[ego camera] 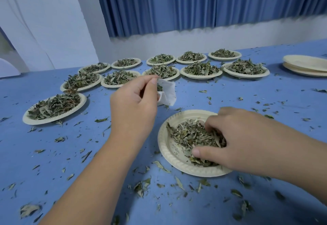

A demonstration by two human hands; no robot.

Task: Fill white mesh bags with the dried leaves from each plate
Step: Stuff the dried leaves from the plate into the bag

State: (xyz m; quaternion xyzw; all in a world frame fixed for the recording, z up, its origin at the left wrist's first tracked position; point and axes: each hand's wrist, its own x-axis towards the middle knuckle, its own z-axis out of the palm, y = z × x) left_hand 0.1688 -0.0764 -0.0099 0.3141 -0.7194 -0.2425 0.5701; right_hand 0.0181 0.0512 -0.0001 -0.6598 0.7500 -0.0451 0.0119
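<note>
Your left hand: your left hand [134,104] is raised over the table, just beyond the near plate. Its thumb and fingers pinch the top edge of the white mesh bag [167,92].
White mesh bag: it hangs from that pinch, crumpled and clear of the tabletop, in front of the front row of plates. A bit of green shows at its upper edge. You cannot tell how full it is.
Your right hand: your right hand [238,141] is down in the near plate [166,150]. Its fingers are curled into the dried leaves [189,134] and its thumb presses the near edge of the pile, so it grips a clump.
Hands together or apart: they are apart, the left higher and farther from you, the right low on the plate.
Near plate: a pale round plate sits flat on the blue table [230,97], right in front of you. Its left part is bare and the leaves are heaped toward your right hand.
Filled plates: two rows of heaped plates [200,71] stretch across the far side of the table, and one more filled plate [53,108] lies nearer, on your left.
Empty plates: a short stack of plates [304,65] rests at the far right, well apart from the rows.
Table litter: loose leaf scraps [141,187] lie scattered over the blue surface, thickest near you.
Backdrop: a blue pleated curtain [177,3] hangs behind the table.
</note>
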